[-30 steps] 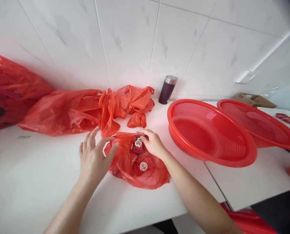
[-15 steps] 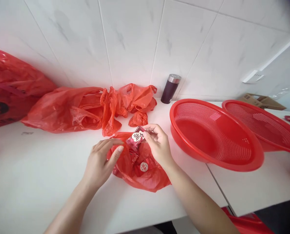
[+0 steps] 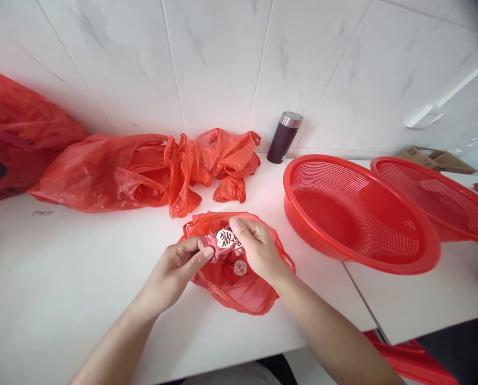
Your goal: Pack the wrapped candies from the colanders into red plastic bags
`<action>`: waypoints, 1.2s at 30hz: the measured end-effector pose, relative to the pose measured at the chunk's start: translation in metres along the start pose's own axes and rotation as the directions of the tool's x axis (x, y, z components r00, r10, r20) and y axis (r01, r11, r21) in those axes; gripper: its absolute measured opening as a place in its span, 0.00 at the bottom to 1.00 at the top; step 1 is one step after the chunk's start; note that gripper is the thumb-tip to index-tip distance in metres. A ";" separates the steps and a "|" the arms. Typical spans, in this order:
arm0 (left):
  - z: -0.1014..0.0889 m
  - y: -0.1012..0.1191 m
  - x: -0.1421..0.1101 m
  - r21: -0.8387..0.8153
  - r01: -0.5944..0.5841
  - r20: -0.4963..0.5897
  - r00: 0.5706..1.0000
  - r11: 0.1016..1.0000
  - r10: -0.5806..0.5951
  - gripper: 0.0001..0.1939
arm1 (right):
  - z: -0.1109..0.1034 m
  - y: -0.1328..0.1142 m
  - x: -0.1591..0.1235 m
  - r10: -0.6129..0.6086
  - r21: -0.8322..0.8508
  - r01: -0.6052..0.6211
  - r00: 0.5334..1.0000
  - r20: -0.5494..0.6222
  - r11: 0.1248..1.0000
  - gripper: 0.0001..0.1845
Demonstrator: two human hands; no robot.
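Note:
A small pink-and-maroon snack packet [image 3: 224,239] with a white patch of dark lettering is held between both hands. My left hand [image 3: 182,263] pinches its left end between thumb and fingers. Its right end is gripped by my right hand [image 3: 258,247], thumb on top. Below the packet an open red plastic bag [image 3: 255,299] lies spread on the white table [image 3: 82,278]. Inside the bag sits a red-wrapped item with a round white label [image 3: 240,268]; the rest of the contents is partly hidden by my hands.
Crumpled red bags [image 3: 226,155] and a fuller red bag [image 3: 98,171] lie along the tiled wall. A dark flask [image 3: 283,140] stands behind. To the right are two red perforated basins [image 3: 327,224], with a cardboard box [image 3: 439,159] beyond.
My left hand has moved right and closed on the packet's left end. The packet has come slightly lower and turned more level. The red bag's mouth has spread wider.

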State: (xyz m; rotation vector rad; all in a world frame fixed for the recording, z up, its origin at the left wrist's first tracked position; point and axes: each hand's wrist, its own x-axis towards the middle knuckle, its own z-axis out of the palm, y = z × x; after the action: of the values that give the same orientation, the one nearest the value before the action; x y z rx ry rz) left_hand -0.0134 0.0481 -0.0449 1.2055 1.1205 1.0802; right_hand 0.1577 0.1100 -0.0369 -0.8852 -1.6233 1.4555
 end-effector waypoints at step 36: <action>-0.001 -0.007 0.002 -0.004 -0.104 -0.044 0.994 0.995 0.104 0.18 | 0.012 0.006 -0.009 0.012 -0.064 -0.010 0.999 0.036 0.998 0.25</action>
State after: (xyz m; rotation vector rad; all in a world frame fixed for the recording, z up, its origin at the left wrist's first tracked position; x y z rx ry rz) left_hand -0.0143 0.0496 -0.0523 1.2521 1.0968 1.1932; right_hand 0.1514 0.0975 -0.0440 -0.9095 -1.7024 1.4416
